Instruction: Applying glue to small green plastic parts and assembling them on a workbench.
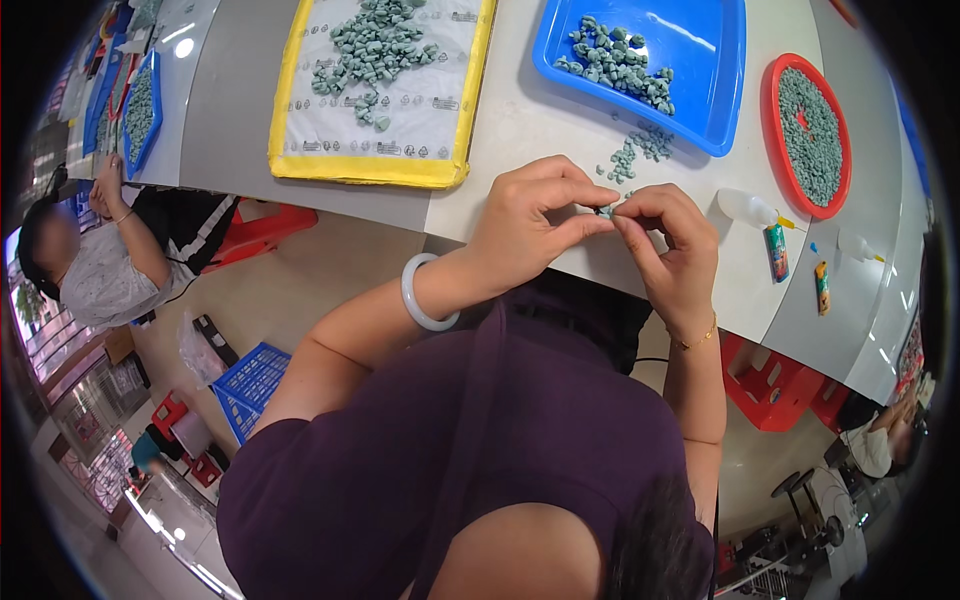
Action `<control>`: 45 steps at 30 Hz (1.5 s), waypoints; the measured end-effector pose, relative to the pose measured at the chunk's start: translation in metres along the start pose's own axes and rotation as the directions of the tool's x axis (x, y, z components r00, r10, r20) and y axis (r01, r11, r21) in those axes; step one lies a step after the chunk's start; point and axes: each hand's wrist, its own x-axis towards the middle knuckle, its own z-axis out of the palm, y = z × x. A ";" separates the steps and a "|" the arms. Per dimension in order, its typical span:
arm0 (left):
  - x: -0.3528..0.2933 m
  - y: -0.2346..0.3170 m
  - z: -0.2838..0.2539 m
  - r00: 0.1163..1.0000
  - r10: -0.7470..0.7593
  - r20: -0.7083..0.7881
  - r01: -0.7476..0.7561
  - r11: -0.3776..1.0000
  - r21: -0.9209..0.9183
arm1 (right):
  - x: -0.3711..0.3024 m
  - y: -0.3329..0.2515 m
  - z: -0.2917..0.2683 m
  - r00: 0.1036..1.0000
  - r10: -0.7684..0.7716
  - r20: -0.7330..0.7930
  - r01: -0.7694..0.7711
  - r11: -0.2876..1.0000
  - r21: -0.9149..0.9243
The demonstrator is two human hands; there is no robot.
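Observation:
Over the table's front edge my left hand (pixel 540 212) and my right hand (pixel 672 240) meet, thumbs and forefingers pinched on a small grey-green piece (pixel 604 211). Fingertips cover most of it, and a dark bit shows beside it. Just beyond my fingers lies a scatter of loose grey-green pieces (pixel 624 160). Behind them a blue tray (pixel 722 70) holds a heap of larger grey-green pieces (pixel 622 62). To the left, more pieces (pixel 375 50) are piled on a white printed sheet (pixel 310 120) in a yellow-edged tray (pixel 370 172).
Right of my hands lie a white squeeze bottle (pixel 746 207) and a green tube (pixel 777 252). A round red tray (pixel 768 110) of small grey-green pieces sits farther right, with a second small tube (pixel 822 288) nearby. A co-worker (pixel 125 245) sits at the left by another blue tray (pixel 154 118).

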 end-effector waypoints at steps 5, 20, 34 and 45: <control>0.000 -0.004 0.000 1.000 0.030 -0.008 -0.030 1.000 0.004 | 0.000 0.002 0.000 1.000 0.001 0.015 -0.001 1.000 -0.004; -0.002 -0.008 -0.005 0.996 0.053 0.069 -0.043 0.990 -0.135 | -0.003 0.006 0.004 0.926 0.343 0.156 -0.372 0.772 0.515; 0.000 -0.003 -0.006 0.986 -0.086 0.142 0.115 0.971 -0.208 | -0.013 0.016 0.025 0.944 -0.172 -0.283 0.187 0.982 0.030; 0.006 0.003 -0.004 0.979 -0.108 0.171 0.159 0.936 -0.315 | -0.012 0.018 0.026 0.935 -0.170 -0.312 0.193 0.980 0.042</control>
